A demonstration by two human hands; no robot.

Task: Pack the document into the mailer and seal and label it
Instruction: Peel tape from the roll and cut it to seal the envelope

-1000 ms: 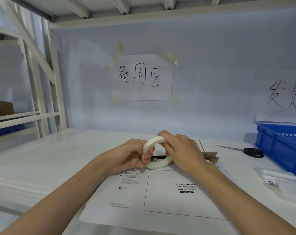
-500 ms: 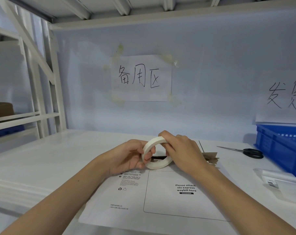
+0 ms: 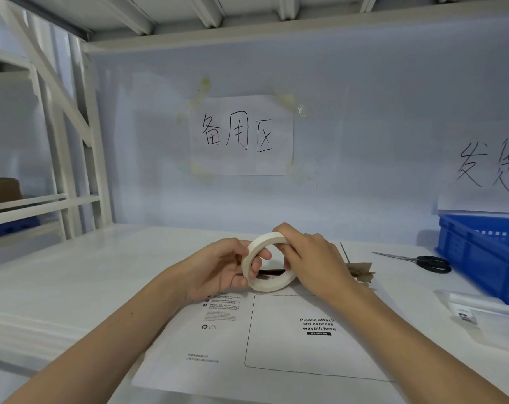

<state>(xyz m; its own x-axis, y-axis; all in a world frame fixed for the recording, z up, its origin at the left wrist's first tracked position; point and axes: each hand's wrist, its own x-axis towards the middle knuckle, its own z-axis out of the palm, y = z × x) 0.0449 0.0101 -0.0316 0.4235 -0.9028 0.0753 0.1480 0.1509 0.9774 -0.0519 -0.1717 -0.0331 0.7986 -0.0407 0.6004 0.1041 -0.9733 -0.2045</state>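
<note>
1. At the far left, white shelf framing [image 3: 58, 158] is seen, with a brown cardboard box [image 3: 3, 189] resting on a side shelf behind it.
2. A white table [image 3: 87, 272] is spread across the scene, and a handwritten paper sign [image 3: 241, 135] is taped to the blue wall above it.
3. The left hand [image 3: 218, 271] is raised just above the table; its fingers are curled round the left side of a roll of white tape [image 3: 269, 262], with the fingertips reaching into the ring's hole.
4. The tape roll is held tilted, off the surface, above the far edge of the mailer [image 3: 276, 339].
5. The mailer is laid flat on the table nearest the camera, printed side up, with a waybill box outlined on it. Whether the document is inside cannot be told.
6. The right hand [image 3: 314, 263] is closed over the top and right side of the roll, its fingers pinching the rim.
7. Brown paper scraps [image 3: 361, 272] are seen on the table just beyond the right wrist.
8. Black-handled scissors [image 3: 422, 261] are laid further right, well apart from the mailer.
9. A clear plastic pouch [image 3: 477, 312] with a barcode label lies near the right edge.
10. A blue crate [image 3: 480, 255] stands at the far right, below a second handwritten sign [image 3: 486, 170].
</note>
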